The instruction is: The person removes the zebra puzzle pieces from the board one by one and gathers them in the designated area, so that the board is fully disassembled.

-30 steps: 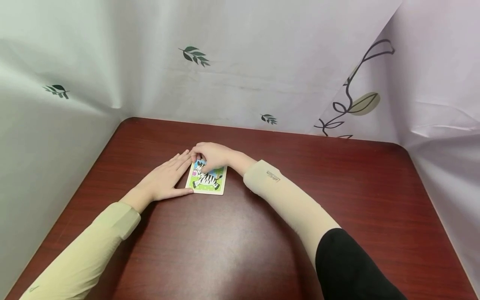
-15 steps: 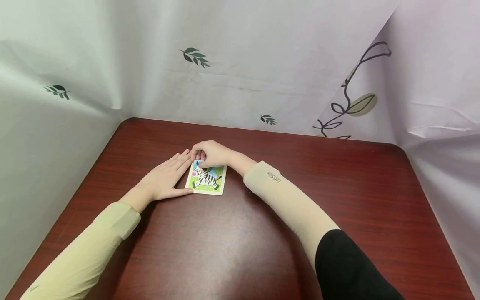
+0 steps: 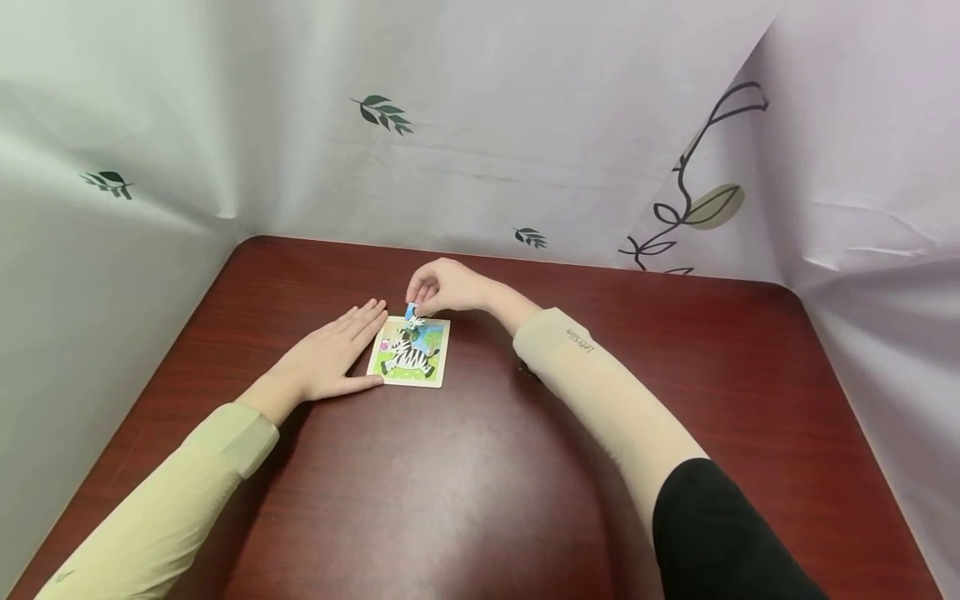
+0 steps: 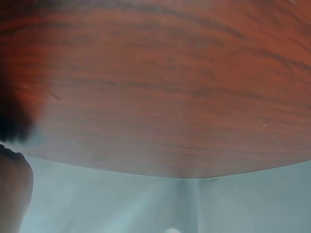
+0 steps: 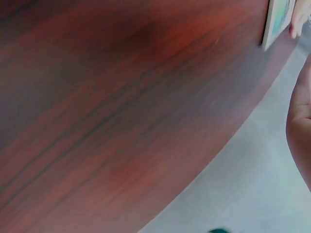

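The right hand (image 3: 452, 287) pinches a small piece (image 3: 412, 312) near the far edge of the zebra puzzle (image 3: 411, 384), which lies beside the straight-fingered left hand (image 3: 330, 358), and too light a pinch may drop it.

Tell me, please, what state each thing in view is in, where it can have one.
Zebra jigsaw puzzle: flat on the table, incomplete, with a bare patch at upper left.
Blue-and-white puzzle piece: pinched and tipped up; whether it touches the puzzle is unclear.
Right hand: pinching that piece.
Left hand: fingers straight, resting on the table, thumb at the puzzle's left edge.
Leaf-patterned sheet: hanging, creased.
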The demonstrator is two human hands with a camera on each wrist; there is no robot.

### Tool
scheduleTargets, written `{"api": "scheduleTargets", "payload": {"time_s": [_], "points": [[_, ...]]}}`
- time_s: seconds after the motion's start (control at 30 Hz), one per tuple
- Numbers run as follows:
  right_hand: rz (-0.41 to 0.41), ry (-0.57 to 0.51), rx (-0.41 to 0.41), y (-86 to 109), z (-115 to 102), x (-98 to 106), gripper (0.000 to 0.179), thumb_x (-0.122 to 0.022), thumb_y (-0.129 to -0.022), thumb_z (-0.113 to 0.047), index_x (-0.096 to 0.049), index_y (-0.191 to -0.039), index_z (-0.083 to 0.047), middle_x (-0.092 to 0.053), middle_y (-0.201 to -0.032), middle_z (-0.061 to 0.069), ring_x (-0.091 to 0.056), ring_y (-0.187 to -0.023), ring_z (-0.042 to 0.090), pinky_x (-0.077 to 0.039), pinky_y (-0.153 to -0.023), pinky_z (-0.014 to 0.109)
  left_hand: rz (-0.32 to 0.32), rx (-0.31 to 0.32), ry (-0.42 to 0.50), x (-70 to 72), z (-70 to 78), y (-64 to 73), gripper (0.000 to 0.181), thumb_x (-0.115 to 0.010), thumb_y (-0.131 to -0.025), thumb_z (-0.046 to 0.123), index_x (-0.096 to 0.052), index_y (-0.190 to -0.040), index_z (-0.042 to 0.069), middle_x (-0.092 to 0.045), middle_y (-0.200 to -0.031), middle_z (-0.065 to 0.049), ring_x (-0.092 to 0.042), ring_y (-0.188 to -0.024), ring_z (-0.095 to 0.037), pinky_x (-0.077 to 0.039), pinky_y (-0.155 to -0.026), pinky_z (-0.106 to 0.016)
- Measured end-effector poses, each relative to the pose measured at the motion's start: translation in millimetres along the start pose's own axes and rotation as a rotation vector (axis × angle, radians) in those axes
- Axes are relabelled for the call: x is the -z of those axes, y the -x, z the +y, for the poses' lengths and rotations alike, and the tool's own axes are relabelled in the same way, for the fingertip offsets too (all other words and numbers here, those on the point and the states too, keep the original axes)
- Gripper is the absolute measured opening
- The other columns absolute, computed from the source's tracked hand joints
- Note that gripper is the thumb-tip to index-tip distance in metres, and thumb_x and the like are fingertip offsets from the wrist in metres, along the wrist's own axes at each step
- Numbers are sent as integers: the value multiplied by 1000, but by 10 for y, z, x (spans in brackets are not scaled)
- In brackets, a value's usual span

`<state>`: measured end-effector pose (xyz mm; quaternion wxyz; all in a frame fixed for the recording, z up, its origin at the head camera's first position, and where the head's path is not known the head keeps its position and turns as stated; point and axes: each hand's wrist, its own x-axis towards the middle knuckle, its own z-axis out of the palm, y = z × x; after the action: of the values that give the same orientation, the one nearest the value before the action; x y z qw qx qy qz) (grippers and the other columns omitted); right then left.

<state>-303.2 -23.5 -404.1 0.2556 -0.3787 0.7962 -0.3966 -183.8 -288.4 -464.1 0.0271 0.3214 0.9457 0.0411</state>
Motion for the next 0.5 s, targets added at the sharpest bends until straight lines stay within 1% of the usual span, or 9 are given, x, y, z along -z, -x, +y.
{"api": "scheduleTargets", "payload": {"time_s": [0.13,0.2,0.33,0.5], "points": [[30,-68,-50,163,84,125,14,-77,-91,-3,-75,-104,0,-73,-88,4,-69,-80,11,-62,-76,25,-4,6,-7,8,11,-6,105,-66,-97,61,-21,-168,-2,-19,-177,-21,-20,-165,-37,-23,-136,-48],[40,-90,-72,249,127,183,13,-77,-91,-2,-75,-104,1,-73,-87,4,-69,-78,11,-63,-77,28,-1,5,-11,12,15,-14,105,-66,-97,61,-21,-167,-3,-19,-177,-21,-20,-165,-37,-24,-135,-49],[46,-100,-117,405,243,269,10,-74,-91,1,-75,-101,1,-73,-84,2,-69,-75,10,-64,-76,29,5,-8,-25,7,19,-25,105,-65,-97,61,-22,-167,-4,-20,-177,-22,-20,-165,-38,-24,-135,-50],[46,-90,-166,555,344,327,10,-74,-91,3,-75,-100,2,-73,-80,1,-68,-69,8,-62,-71,26,9,-20,-40,-3,8,-18,106,-65,-97,61,-22,-167,-5,-20,-176,-23,-19,-165,-38,-21,-136,-46]]}}
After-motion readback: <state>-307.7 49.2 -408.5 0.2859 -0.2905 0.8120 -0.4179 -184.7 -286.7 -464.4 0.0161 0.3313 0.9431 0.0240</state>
